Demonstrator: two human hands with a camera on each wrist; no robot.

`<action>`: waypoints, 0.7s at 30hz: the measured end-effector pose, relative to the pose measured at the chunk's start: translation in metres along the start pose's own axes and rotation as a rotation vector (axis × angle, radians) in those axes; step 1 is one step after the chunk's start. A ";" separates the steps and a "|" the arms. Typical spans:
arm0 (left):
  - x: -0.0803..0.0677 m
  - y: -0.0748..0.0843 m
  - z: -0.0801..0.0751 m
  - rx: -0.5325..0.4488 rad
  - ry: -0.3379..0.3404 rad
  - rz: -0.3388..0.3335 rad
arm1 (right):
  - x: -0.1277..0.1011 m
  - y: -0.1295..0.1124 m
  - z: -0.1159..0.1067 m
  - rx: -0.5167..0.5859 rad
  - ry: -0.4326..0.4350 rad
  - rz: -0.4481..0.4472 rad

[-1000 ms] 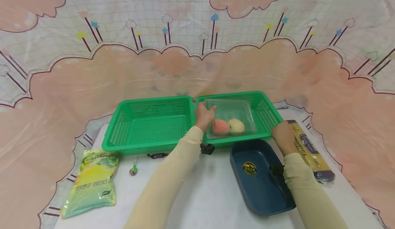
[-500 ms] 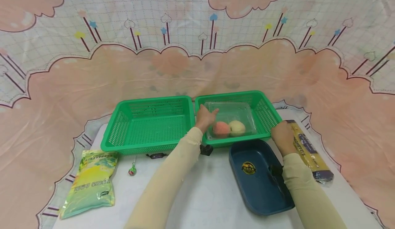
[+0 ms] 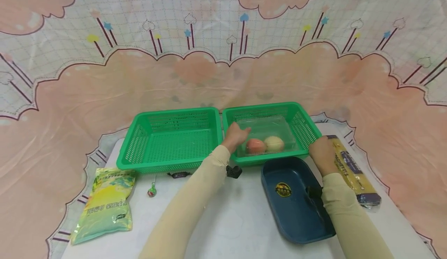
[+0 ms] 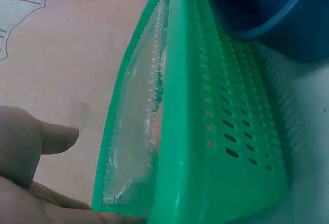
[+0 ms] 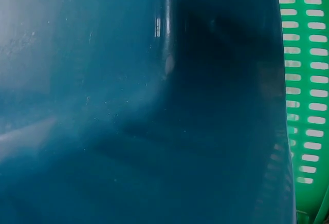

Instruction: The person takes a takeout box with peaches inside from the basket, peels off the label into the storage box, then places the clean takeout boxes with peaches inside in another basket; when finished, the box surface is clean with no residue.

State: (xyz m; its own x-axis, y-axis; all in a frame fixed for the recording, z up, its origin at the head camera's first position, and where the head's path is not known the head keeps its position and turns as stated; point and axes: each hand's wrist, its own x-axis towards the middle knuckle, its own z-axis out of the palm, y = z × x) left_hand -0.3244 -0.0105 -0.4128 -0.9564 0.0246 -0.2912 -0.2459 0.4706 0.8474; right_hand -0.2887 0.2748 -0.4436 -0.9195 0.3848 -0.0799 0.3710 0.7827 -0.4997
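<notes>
A clear plastic box (image 3: 270, 128) lies in the right green basket (image 3: 260, 159). Inside it sit a pinkish-red round fruit (image 3: 256, 146) and a pale yellow one (image 3: 274, 144). My left hand (image 3: 235, 136) is at the basket's left end beside the box. The left wrist view shows its thumb stretched out, apart from the box, and its straight fingers along the basket's end. My right hand (image 3: 322, 154) grips the basket's front right corner, its fingertips hidden. The right wrist view shows no hand, only a dark blue plastic basin (image 5: 113, 90) and basket mesh.
Another green basket (image 3: 174, 168) stands to the left. The basin (image 3: 297, 216) sits in front, below my right forearm. A spaghetti pack (image 3: 354, 170) lies at right; a yellow-green bag (image 3: 104, 204), a lollipop (image 3: 151, 191) and a dark-wrapped sweet (image 3: 179, 174) lie at left.
The plastic box with its fruit has shifted slightly right and sits lower in the basket. My left hand has moved a little down and right. The right hand stays at the corner.
</notes>
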 end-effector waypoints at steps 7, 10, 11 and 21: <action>-0.002 -0.004 -0.010 -0.102 -0.031 0.021 | 0.002 0.001 -0.003 0.012 -0.014 -0.043; -0.009 -0.005 -0.022 -0.140 -0.022 0.048 | 0.002 0.004 -0.003 0.024 -0.010 -0.090; -0.011 -0.006 -0.027 -0.144 -0.021 0.054 | 0.002 0.004 -0.002 0.028 -0.010 -0.102; -0.038 -0.016 -0.071 -0.073 0.159 0.198 | -0.004 -0.007 -0.009 0.059 -0.031 -0.061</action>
State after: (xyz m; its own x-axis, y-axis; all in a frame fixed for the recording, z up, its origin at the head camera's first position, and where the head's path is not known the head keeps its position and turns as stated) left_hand -0.2949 -0.0811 -0.3835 -0.9983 -0.0320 -0.0483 -0.0571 0.4053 0.9124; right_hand -0.2862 0.2717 -0.4315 -0.9441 0.3214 -0.0737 0.3066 0.7735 -0.5547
